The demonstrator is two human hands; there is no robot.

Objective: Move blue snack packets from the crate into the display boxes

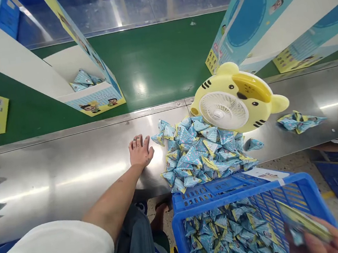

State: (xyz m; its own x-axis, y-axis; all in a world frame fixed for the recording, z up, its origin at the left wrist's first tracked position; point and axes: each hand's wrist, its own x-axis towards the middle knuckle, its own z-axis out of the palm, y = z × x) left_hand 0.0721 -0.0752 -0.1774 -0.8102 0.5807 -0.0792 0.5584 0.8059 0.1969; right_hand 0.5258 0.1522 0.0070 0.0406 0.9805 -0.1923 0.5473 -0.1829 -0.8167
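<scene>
Right hand (327,238) cut off at bottom; held packet (306,219) blurred.

Bright light, apparently from above; long white glare streaks across steel worktop (68,162), softer glow on green belt (150,54). Faint shadow beside left hand (140,152). Right hand (325,240) and packet (304,221) motion-blurred; wide-angle stretch toward edges.
</scene>
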